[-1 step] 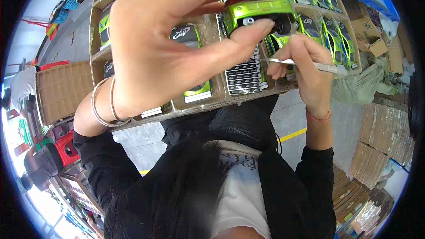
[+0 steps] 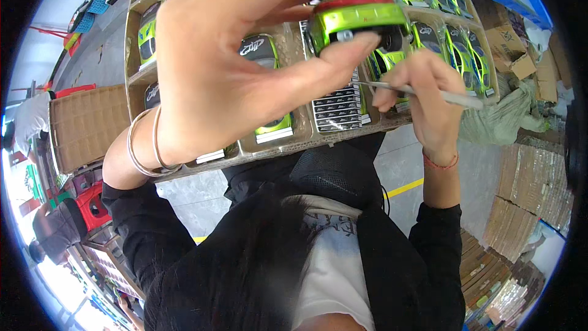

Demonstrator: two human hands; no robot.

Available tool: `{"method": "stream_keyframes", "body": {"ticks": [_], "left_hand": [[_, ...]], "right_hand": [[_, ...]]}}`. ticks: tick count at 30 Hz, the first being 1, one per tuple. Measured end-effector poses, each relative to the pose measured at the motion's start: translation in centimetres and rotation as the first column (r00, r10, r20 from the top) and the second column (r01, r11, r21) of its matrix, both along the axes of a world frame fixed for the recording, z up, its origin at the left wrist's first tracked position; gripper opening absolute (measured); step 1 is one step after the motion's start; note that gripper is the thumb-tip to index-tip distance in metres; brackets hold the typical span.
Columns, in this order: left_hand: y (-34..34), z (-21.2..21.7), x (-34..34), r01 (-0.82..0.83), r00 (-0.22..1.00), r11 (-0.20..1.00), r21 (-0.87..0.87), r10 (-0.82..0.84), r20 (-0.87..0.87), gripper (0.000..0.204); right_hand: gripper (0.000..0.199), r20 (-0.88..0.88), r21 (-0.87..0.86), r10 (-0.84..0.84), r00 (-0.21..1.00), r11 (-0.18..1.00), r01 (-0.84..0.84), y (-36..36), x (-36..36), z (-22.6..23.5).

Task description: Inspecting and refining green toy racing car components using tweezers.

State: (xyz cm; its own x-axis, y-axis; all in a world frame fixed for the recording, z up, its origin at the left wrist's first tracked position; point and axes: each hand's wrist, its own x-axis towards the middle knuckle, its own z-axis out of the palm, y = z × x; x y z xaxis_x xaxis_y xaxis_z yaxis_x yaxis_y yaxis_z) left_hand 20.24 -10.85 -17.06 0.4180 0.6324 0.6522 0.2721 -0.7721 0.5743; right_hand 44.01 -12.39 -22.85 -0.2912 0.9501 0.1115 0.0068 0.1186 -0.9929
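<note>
Above the cardboard tray (image 2: 343, 138) of bagged cars, my left hand (image 2: 233, 67) pinches a green toy car (image 2: 358, 15) in its fingers; my right hand (image 2: 422, 86) grips a thin metal tool (image 2: 453, 98).

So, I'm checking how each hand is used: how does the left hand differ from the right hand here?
The left hand is raised close to the camera, pinching a shiny green toy car body between thumb and fingers; the right hand sits lower, gripping a thin silver rod-like tool. The left wrist wears two silver bangles; the right wrist wears a red string bracelet. Both are bare, with black sleeves.
</note>
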Motion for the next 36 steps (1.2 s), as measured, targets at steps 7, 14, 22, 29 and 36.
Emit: {"method": "stream_keyframes", "body": {"ticks": [7, 14, 22, 29, 36], "left_hand": [[-0.4, 1.2, -1.3, 0.09, 0.987, 0.996, 0.014, -0.088, -0.138, 0.047], [-0.8, 1.6, -1.4, 0.079, 0.993, 0.996, 0.042, -0.075, -0.087, 0.044], [-0.8, 1.4, -1.4, 0.07, 0.995, 0.996, 0.052, -0.066, -0.076, 0.043], [-0.9, 1.5, -1.5, 0.079, 0.994, 0.995, 0.059, -0.075, -0.08, 0.044], [-0.9, 1.4, -1.6, 0.087, 0.992, 0.995, 0.053, -0.082, -0.093, 0.045]], "right_hand": [[0.035, -0.098, 0.505, 0.17, 0.981, 0.858, -0.098, 0.3, -0.3, 5.3], [0.036, -0.087, 0.48, 0.107, 0.99, 0.876, -0.052, -0.2, -1.5, 6.1], [0.037, -0.056, 0.488, 0.078, 0.995, 0.872, -0.041, -0.2, -1.7, 6.1], [0.038, -0.02, 0.483, 0.055, 0.998, 0.875, -0.038, -0.4, -1.8, 6.5], [0.038, 0.004, 0.502, 0.05, 0.999, 0.864, -0.045, -0.4, -2.0, 6.3]]}}
